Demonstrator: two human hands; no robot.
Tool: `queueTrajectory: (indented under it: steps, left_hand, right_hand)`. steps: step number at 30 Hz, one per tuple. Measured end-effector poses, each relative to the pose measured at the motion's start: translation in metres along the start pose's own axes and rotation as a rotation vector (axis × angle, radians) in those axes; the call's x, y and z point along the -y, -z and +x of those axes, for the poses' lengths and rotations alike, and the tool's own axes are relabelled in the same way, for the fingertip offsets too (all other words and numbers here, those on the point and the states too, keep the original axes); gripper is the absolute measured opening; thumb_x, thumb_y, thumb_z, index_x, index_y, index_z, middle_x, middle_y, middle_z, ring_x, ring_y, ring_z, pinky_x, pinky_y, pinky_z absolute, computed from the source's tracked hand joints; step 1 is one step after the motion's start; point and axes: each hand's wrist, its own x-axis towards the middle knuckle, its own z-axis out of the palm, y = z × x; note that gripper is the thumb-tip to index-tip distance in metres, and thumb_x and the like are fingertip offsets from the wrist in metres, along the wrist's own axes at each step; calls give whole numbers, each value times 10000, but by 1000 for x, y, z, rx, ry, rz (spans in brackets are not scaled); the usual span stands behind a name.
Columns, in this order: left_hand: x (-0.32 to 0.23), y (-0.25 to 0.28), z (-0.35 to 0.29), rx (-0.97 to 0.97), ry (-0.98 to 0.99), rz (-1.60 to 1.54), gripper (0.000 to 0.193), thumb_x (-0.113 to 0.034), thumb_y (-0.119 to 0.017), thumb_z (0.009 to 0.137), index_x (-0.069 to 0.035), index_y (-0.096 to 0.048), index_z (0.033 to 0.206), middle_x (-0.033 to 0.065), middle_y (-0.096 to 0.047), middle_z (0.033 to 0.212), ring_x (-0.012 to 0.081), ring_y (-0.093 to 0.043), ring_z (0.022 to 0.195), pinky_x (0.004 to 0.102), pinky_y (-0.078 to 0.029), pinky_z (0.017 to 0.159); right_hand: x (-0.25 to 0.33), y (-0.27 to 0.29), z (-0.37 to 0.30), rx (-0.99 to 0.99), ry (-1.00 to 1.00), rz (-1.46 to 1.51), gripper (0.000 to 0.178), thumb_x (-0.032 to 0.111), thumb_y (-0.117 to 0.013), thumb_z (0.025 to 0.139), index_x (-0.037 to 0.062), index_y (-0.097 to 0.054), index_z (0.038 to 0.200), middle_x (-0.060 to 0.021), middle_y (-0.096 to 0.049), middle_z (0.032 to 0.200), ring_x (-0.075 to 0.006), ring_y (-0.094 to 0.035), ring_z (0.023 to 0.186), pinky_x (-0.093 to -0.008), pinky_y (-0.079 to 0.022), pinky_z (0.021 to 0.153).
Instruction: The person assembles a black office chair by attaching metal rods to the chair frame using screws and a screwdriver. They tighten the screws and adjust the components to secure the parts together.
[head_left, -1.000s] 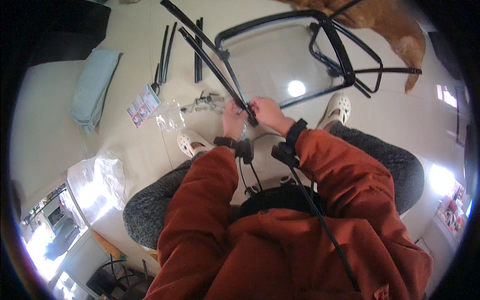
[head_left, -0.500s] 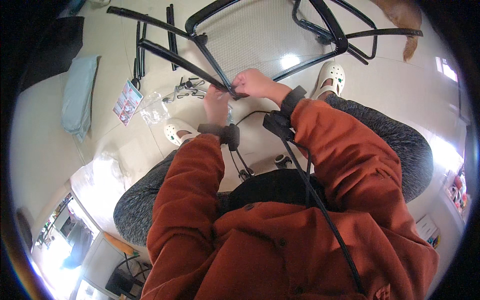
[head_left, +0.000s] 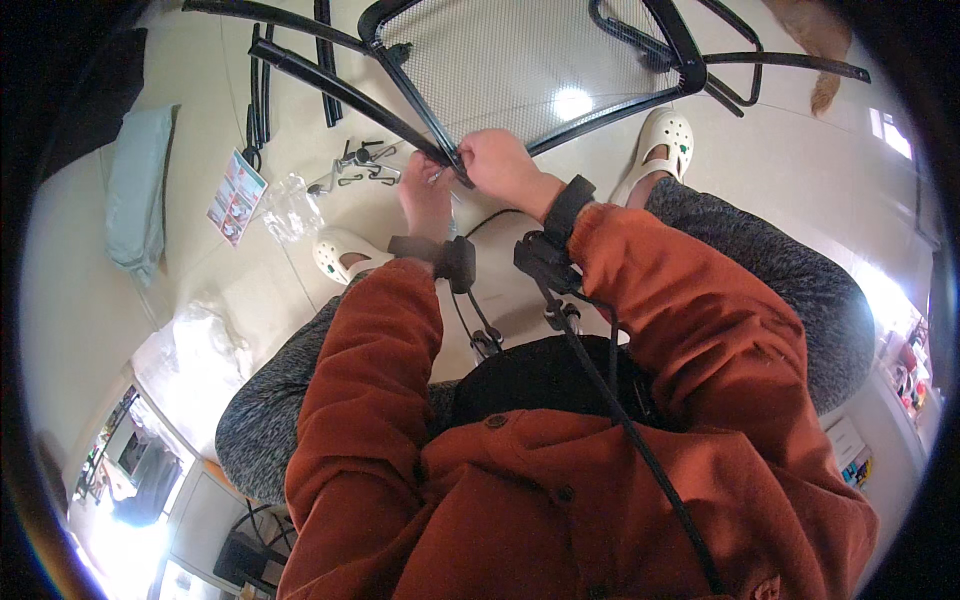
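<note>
A black tubular frame with a light mesh panel [head_left: 530,70], chair-like in shape, lies on the floor at the top of the view. At its near left corner a long black tube [head_left: 345,92] meets the rim of the mesh. My right hand [head_left: 500,165] is closed round this corner, its fingertips mostly hidden behind the knuckles. Just to the left, my left hand [head_left: 425,195] has its fingers pinched together by the tube's end. Whatever small piece it may hold is too small to make out. Both hands nearly touch.
Small metal hardware [head_left: 362,160] and a clear plastic bag [head_left: 292,207] lie left of my hands. Beyond are a printed leaflet [head_left: 237,198], loose black tubes [head_left: 328,65] and a pale wrapped package [head_left: 138,185]. A furry animal [head_left: 822,45] is at the far right.
Both hands stay at the same corner of the frame, with small shifts of the fingers. The view has moved slightly.
</note>
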Motion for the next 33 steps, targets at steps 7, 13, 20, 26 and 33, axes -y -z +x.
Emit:
queueTrajectory:
  steps: [7, 13, 20, 26, 33]
  left_hand:
    - [-1, -4, -1, -47, -44, -55, 263, 52, -603, 706, 3, -552, 959, 83, -612, 848, 158, -590, 799, 279, -478, 711]
    - [-4, -8, -3, -104, -78, -61, 269, 63, -590, 714, 16, -568, 978, 101, -615, 834, 179, -601, 799, 296, -488, 706]
    - [0, -8, -1, -132, -83, 67, 241, 44, -620, 704, 10, -582, 940, 117, -616, 830, 206, -611, 788, 310, -496, 683]
    - [3, -9, -3, -155, -137, 127, 219, 63, -601, 707, 11, -586, 920, 122, -617, 809, 218, -617, 762, 311, -497, 658]
    - [2, -10, -5, -154, -127, 56, 221, 81, -584, 707, 15, -582, 918, 129, -621, 806, 219, -624, 739, 314, -499, 655]
  right_hand:
    - [4, 7, -1, 0, 35, 38, 175, 146, -500, 756, 32, -634, 750, -196, -592, 706, -369, -573, 675, -431, -462, 620]
    - [-6, 17, 8, 142, 22, 166, 194, 180, -573, 730, 44, -659, 837, -153, -616, 695, -298, -600, 639, -356, -472, 613]
    - [-8, 20, 7, 213, 27, 166, 212, 190, -608, 702, 72, -677, 863, -127, -628, 694, -252, -598, 610, -325, -464, 592]
    - [0, 24, 2, 191, 0, 150, 256, 271, -648, 682, 74, -680, 844, -125, -630, 698, -247, -601, 620, -320, -465, 595]
    - [-2, 19, 1, 194, 43, 137, 366, 276, -695, 658, 27, -654, 923, -130, -651, 786, -227, -630, 690, -303, -486, 645]
